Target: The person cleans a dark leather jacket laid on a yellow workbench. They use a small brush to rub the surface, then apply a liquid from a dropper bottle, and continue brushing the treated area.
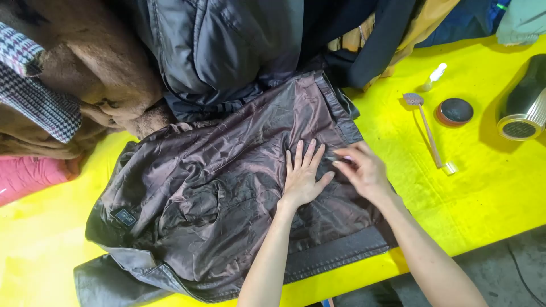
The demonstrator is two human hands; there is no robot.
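Observation:
A dark jacket lies inside out on the yellow table [489,187], its shiny brown lining [227,176] facing up and wrinkled. My left hand [303,173] rests flat on the lining, fingers spread and pointing away from me. Just to its right, my right hand [364,170] pinches a small thin object at its fingertips, held against the lining near the jacket's right edge. What that object is I cannot make out. A small dark label [125,216] shows on the lining at the lower left.
A pile of coats lies along the far side: a brown fur [102,74], a checked one [34,96], a grey padded one [222,51]. To the right sit a long thin brush [427,131], a round tin [455,111], a small white bottle [435,75] and a hair dryer [526,105].

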